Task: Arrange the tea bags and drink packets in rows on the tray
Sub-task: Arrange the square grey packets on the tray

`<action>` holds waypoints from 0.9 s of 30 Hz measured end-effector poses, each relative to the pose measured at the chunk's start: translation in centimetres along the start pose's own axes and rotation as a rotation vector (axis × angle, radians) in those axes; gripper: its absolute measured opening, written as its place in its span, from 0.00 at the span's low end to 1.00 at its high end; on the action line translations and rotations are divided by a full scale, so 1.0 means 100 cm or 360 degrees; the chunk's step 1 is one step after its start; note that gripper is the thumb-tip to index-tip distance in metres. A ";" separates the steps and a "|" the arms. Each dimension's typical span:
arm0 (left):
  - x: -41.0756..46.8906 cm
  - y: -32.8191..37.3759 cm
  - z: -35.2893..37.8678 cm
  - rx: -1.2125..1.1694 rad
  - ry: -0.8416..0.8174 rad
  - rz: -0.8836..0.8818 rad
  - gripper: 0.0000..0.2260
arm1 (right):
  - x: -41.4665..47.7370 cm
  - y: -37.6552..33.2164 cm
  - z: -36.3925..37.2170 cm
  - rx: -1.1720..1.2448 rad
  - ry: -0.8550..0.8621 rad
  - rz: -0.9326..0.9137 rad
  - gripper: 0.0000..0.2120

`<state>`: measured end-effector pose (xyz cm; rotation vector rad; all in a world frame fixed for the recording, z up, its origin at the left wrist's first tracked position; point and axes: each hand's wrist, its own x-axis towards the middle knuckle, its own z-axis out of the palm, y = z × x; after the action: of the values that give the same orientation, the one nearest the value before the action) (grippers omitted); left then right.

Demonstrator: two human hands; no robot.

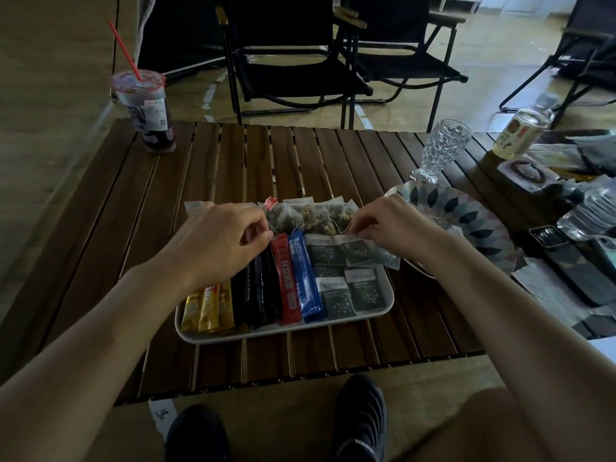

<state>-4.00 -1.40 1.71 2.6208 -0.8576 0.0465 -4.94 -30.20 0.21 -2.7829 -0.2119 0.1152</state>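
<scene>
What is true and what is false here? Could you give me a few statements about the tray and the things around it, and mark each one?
1. Yellow, black, red and blue stick packets lie side by side on the tray. True.
2. The cup with the red straw stands on the tray. False: it stands on the table, at its far left corner.
3. The right hand pinches the string of one of the tea bags. True.
4. The patterned plate lies left of the tray. False: it lies to the right.
5. The glass stands on the plate. False: it stands on the table behind it.
6. The left hand is at the tray's far end. True.
</scene>
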 end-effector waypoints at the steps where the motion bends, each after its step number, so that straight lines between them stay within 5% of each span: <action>1: 0.000 0.000 -0.001 -0.0002 0.0002 -0.0001 0.08 | -0.001 -0.001 -0.004 0.0052 0.0037 -0.0016 0.06; 9: -0.002 -0.001 -0.003 0.0025 0.0001 -0.0002 0.06 | -0.002 -0.035 -0.005 0.0459 -0.0083 -0.0236 0.12; 17: -0.002 -0.003 -0.002 0.0011 0.0011 0.0003 0.08 | 0.001 -0.034 0.001 0.0341 0.0211 -0.0201 0.09; 22: -0.001 -0.003 0.000 0.0015 0.0029 0.0011 0.07 | -0.014 -0.021 -0.003 0.0013 -0.0272 0.0301 0.14; 27: -0.001 -0.002 0.000 0.0029 0.0011 0.0008 0.09 | -0.011 -0.022 0.009 0.0092 -0.0310 0.0256 0.19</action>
<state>-3.95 -1.24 1.63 2.6338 -0.8654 0.0648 -6.40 -28.05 0.17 -2.7270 -0.0309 0.4260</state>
